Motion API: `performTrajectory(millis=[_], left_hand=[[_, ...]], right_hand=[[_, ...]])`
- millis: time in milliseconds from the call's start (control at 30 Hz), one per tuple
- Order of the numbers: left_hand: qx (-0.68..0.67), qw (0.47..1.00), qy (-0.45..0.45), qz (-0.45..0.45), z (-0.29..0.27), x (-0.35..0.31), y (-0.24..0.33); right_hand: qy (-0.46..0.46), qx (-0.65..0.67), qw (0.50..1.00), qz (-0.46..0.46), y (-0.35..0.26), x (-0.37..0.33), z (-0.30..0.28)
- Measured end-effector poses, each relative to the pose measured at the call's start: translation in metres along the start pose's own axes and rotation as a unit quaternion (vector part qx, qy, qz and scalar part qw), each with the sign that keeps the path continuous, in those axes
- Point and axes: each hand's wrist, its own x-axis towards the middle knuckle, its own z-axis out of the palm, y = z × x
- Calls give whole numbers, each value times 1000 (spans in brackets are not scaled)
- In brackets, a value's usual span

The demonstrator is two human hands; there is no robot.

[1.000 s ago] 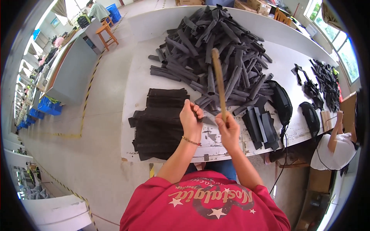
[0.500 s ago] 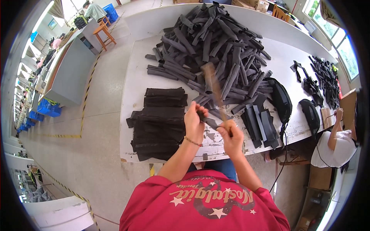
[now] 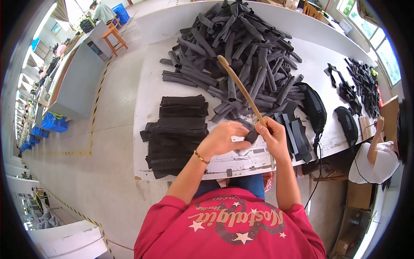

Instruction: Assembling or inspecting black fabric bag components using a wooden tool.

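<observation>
My right hand (image 3: 274, 134) is closed round the lower end of a thin, slightly curved wooden stick (image 3: 241, 87), which slants up and left over the pile. A small dark fabric piece (image 3: 251, 136) lies between my two hands, its far part partly hidden. My left hand (image 3: 225, 139), a little blurred, has its thumb and fingers closed on this piece. Beyond my hands rises a big heap of dark grey fabric tubes (image 3: 254, 56). Left of my left hand lie stacked flat black fabric pieces (image 3: 177, 131).
Flat dark strips (image 3: 294, 134) lie right of my right hand, with black curved pouches (image 3: 314, 108) beside them. A white table (image 3: 148, 82) carries all this, a low panel (image 3: 172, 19) along its back. Another person (image 3: 374, 164) sits at the right end.
The stick, blurred before, now shows sharply and leans more to the left. My right hand has moved up and right; my left hand has turned over and moved right and slightly down.
</observation>
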Motion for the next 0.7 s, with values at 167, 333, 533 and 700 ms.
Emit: performTrajectory(millis=[167,333,533,700], left_hand=[[-8,987,109,117,12,12,7],[-388,905,31,-174,71,-13,-5],[-419,888,74,-175,97,-39,19],[-320,905,-37,-278,111,-86,4]], right_hand=[[-6,9,1000,10,3,3,7],[170,-61,975,-126,4,20,15],[329,-20,935,-134,-1,57,-1],[294,90,951,-39,-26,67,-19]])
